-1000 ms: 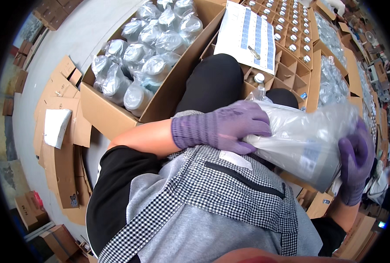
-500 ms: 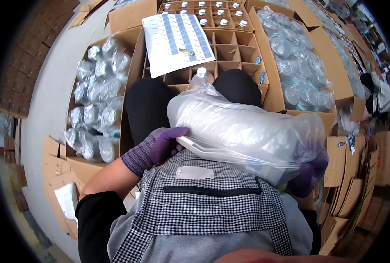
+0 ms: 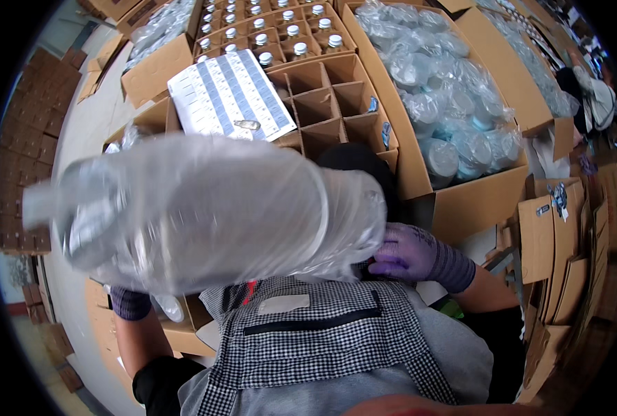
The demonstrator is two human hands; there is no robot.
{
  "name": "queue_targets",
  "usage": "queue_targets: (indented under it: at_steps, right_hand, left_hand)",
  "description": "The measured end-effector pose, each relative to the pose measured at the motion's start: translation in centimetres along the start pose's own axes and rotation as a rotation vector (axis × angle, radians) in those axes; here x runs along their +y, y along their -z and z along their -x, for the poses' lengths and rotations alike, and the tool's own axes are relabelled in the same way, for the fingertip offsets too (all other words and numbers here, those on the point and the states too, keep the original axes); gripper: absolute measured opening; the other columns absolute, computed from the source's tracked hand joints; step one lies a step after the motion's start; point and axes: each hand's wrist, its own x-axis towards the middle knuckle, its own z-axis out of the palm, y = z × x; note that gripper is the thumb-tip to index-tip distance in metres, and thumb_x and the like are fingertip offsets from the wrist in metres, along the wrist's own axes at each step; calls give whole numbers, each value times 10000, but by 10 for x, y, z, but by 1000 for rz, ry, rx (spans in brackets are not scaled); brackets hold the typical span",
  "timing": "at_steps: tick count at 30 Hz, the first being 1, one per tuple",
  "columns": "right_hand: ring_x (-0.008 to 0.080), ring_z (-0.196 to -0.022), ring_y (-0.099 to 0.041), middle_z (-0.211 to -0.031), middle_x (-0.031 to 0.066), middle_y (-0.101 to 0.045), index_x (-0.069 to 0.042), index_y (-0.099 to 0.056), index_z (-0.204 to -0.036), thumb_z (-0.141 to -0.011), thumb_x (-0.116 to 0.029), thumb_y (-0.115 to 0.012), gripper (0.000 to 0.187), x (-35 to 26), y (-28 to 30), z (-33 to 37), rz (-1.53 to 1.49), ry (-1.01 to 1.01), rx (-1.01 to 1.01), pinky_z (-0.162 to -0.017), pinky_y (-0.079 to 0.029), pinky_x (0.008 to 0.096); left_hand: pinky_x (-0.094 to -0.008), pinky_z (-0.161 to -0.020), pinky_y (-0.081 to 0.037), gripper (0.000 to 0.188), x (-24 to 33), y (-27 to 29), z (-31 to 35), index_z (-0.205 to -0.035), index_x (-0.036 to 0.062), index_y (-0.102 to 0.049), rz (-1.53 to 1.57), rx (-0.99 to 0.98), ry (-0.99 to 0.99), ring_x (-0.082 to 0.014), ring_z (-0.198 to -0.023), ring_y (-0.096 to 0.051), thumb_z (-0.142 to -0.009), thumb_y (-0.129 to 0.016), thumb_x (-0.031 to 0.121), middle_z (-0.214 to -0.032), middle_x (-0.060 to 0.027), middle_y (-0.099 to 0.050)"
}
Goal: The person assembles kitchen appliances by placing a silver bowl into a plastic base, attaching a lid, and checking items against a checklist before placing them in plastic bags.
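A large clear bottle in a plastic bag (image 3: 204, 208) is held up across my lap, smeared by motion, its narrow end to the left. My left hand supports it from below; only the purple knit glove's cuff (image 3: 131, 303) shows, and the fingers are hidden behind the bottle. At the right end, my right hand (image 3: 402, 255), in a purple glove, is closed with bent fingers on the bag. Just beyond stands a carton with cardboard dividers (image 3: 322, 104). A printed sheet (image 3: 228, 90) lies over its left part, with a small wrapped item (image 3: 246, 125) on top.
Several white-capped bottles (image 3: 292, 31) stand in a divided carton at the back. To the right is an open carton (image 3: 475, 204) of bagged clear containers (image 3: 454, 104). Another carton on the left is mostly covered by the held bottle. Folded cardboard (image 3: 554, 256) leans at the far right.
The bagged bottle has swung up and left from my lap, and my left hand has gone beneath it. My right hand has moved left with its other end. The view has turned right.
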Motion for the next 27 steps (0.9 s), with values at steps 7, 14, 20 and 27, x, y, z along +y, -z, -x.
queue_targets:
  at_steps: [7,14,20,27]
  right_hand:
    - [245,-1044,-659,-1064,113,-659,-41,-665,-1124,-934,-132,-714,216,111,106,17,53,-489,425,-939,-525,342]
    - [349,-1240,-600,-1375,136,-612,-115,-618,-1337,-958,-284,-660,417,320,291,-121,819,-528,450,-1062,-490,407]
    - [316,-1218,-624,-1336,101,-648,-147,-687,-1281,-957,-255,-640,345,433,358,-290,1083,-634,160,-1048,-504,438]
    - [338,-1468,-406,-1634,69,-374,-220,-488,-1524,-949,-292,-639,599,532,331,-320,1429,-771,-193,-1226,-290,547]
  left_hand:
    - [-367,-981,-470,329,-8,-2,-61,-1144,59,-663,-35,88,-1,-216,-1111,-628,-849,-692,204,-1152,-95,-684]
    - [-397,-1048,-424,423,-48,-11,-97,-1234,82,-624,-89,217,-27,-229,-1194,-585,-856,-705,255,-1246,-95,-646]
    - [-423,-1105,-385,507,-89,-26,-145,-1311,103,-591,-281,371,-87,-240,-1266,-547,-862,-717,299,-1326,-94,-614]
    - [-454,-1172,-340,605,-150,-35,-204,-1402,127,-553,-1040,512,-297,-253,-1350,-504,-868,-730,351,-1419,-94,-576]
